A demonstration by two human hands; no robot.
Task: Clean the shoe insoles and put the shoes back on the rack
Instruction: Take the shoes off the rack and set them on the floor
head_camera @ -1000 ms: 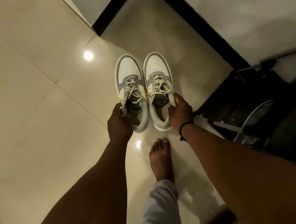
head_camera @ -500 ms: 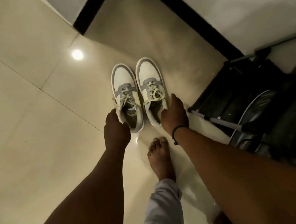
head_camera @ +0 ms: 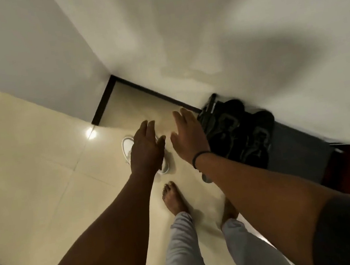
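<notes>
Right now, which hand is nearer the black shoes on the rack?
Right. The right hand hangs open just beside the black shoes; the left hand is farther off, over the white sneakers on the floor.

Sneaker (head_camera: 127,148) on floor (head_camera: 25,154) at 12 o'clock under left hand (head_camera: 147,150); shoe rack (head_camera: 237,132) at 2 o'clock against wall (head_camera: 223,34).

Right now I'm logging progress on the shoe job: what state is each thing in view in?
Left hand: open, fingers straight, holding nothing.
Right hand: open, fingers straight, holding nothing.
White shoes: on the floor, mostly hidden behind the left hand, not on the rack.
Rack: against the wall, holding dark shoes; blurred.
</notes>
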